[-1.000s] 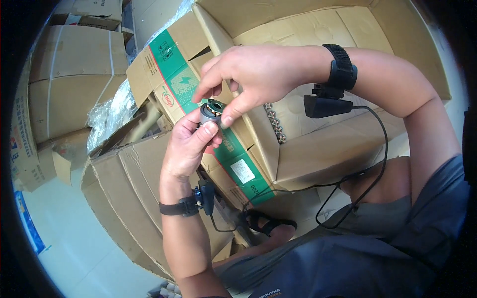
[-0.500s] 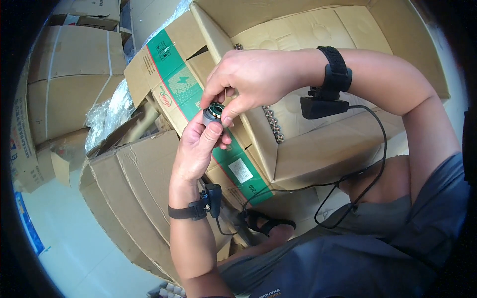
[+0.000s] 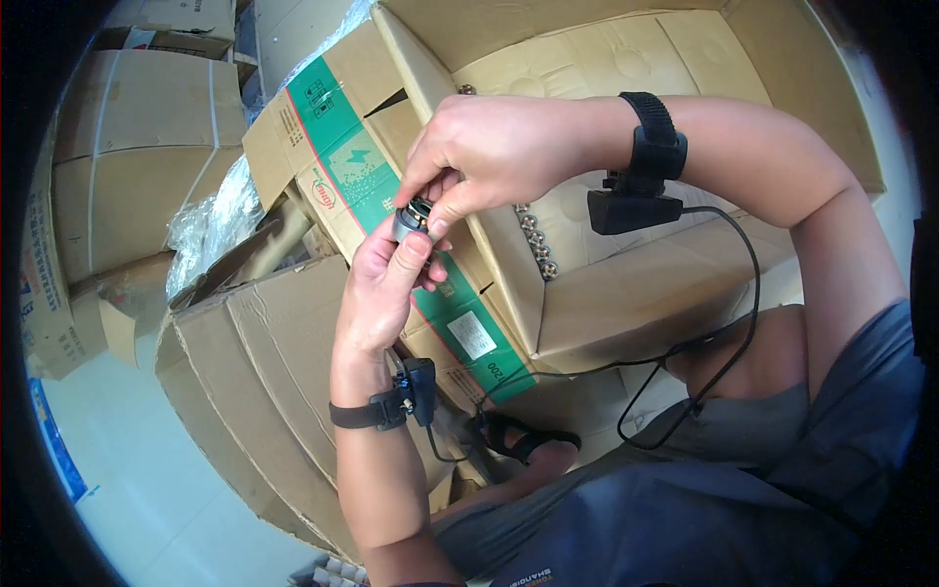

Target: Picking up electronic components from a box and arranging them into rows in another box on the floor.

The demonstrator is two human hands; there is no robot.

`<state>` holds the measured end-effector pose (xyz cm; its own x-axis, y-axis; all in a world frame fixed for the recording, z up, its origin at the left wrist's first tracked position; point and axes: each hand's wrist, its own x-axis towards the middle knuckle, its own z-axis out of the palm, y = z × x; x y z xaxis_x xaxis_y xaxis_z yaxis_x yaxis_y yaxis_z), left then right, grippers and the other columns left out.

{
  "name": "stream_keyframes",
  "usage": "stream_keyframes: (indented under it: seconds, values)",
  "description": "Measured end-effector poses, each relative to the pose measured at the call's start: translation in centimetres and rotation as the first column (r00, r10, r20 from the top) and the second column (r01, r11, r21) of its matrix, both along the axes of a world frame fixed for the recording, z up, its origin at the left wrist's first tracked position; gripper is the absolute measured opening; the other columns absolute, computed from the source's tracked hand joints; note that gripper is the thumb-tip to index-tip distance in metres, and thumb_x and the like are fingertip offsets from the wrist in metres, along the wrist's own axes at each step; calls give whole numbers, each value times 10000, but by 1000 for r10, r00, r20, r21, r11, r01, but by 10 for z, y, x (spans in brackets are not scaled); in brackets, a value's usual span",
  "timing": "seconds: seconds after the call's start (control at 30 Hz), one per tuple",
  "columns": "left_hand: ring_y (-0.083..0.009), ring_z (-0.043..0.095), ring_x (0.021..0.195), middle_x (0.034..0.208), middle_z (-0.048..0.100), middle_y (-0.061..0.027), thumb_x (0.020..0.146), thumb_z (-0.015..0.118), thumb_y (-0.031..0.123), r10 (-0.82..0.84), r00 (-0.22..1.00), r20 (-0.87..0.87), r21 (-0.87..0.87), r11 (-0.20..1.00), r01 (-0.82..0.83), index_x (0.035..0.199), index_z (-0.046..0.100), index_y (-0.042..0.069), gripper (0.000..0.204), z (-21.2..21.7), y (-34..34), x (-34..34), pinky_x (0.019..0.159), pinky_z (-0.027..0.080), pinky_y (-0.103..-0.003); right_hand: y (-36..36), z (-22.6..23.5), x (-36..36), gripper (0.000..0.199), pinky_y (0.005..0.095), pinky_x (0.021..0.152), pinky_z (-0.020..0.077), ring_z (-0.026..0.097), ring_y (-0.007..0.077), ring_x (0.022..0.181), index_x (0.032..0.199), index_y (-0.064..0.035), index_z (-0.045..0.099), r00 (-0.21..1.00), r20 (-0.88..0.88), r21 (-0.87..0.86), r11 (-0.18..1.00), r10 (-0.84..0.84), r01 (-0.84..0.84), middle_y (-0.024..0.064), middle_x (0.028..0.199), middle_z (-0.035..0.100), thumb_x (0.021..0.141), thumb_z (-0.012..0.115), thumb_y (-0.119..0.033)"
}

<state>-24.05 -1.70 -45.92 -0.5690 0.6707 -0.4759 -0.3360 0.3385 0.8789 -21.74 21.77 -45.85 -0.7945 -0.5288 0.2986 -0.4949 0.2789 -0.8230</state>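
Over the near edge of the open box, both hands meet on a small dark grey cylindrical metal part (image 3: 411, 219). My left hand (image 3: 381, 284) grips its grey body from below, thumb along the side. From above, my right hand (image 3: 494, 147) is closed at the part's upper end, thumb and forefinger on a dark inner piece with coppery spots. The fingers partly hide this piece, so its exact kind is unclear. Inside the cardboard box (image 3: 646, 293), several shiny round metal parts (image 3: 534, 241) lie in a row, partly behind my right hand.
An open brown carton (image 3: 264, 362) stands at the near left. Stacked cartons (image 3: 147, 157) and clear plastic wrap (image 3: 215, 230) are beyond it. A black cable (image 3: 748, 333) loops from my right wrist across the lap. My sandalled foot (image 3: 533, 445) is below the box.
Both hands have shifted slightly left with the part between them. The part's open end is tilted differently, and its inner ring shows less than before.
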Motion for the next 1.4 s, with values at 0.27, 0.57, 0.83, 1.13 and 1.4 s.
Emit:
stream_keyframes:
  seconds: [0.27,0.57,0.83,1.13,1.4]
  values:
    - [-98,562,706,913,607,-25,905,616,441,52,990,131,162,984,-73,1066,574,48,426,-4,-5,2,613,449,-227,-5,1,0,287,401,611,465,612,340,669,903,27,681,995,-99,-29,999,-23,20,204,738,647,791,670,-238]
    - [-191,544,680,891,590,-99,959,408,558,55,935,351,277,947,-159,1152,517,35,569,-8,-6,6,616,457,-296,-9,1,3,397,398,719,490,631,342,784,1044,42,652,994,-73,-115,991,-80,71,207,883,671,764,703,-234]
    - [-169,579,714,877,611,-86,991,407,481,203,969,138,55,976,-212,1161,532,51,479,-1,3,5,606,453,-285,-12,1,4,400,427,786,489,615,363,894,1029,6,662,974,-217,123,988,-60,88,207,934,642,716,708,-239]
    - [-159,583,717,813,613,-50,966,491,467,244,942,232,161,945,-285,1069,571,72,417,-3,4,13,629,455,-278,-15,0,3,422,421,837,481,584,335,959,1089,-10,634,994,-100,129,991,-31,44,142,960,634,747,687,-251]
    - [-90,582,680,826,634,-18,944,564,431,275,953,-123,-85,954,-286,994,625,59,380,-4,10,7,579,450,-227,-16,2,10,440,411,775,496,590,314,941,1048,-38,645,963,-235,333,920,-130,205,113,936,647,706,742,-298]
